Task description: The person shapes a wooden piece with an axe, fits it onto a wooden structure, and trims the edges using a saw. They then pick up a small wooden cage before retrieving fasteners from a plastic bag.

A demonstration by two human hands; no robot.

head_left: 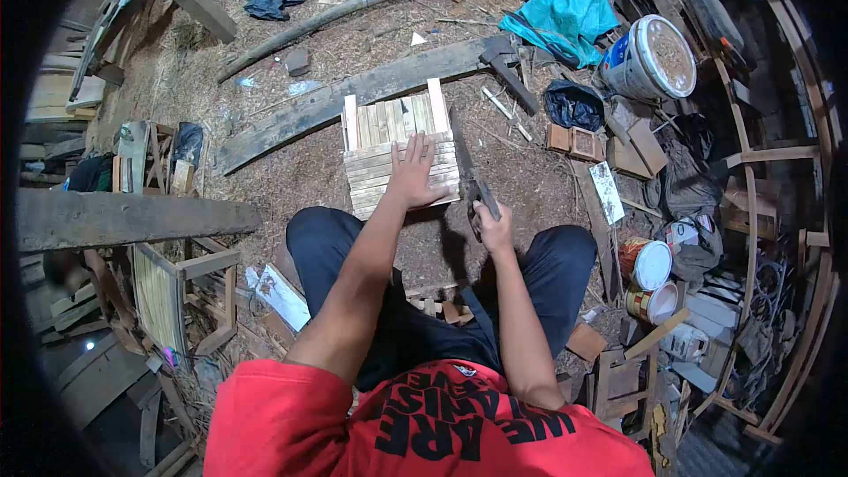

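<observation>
A small slatted wooden box (pixel 371 178) sits on the ground in front of my knees, with two upright pale strips rising at its far corners. My left hand (pixel 413 172) lies flat across its slats, fingers spread. My right hand (pixel 492 224) is wrapped round the handle of a hand saw (pixel 478 194). The saw's dark blade points away from me, right along the box's right side, close to the slat ends.
Behind the box lie a long weathered plank (pixel 291 119) and a hammer (pixel 511 78). A large white bucket (pixel 649 60) and smaller paint cans (pixel 652 265) stand on the right. A thick beam (pixel 132 219) juts in from the left. Sawdust and scraps cover the ground.
</observation>
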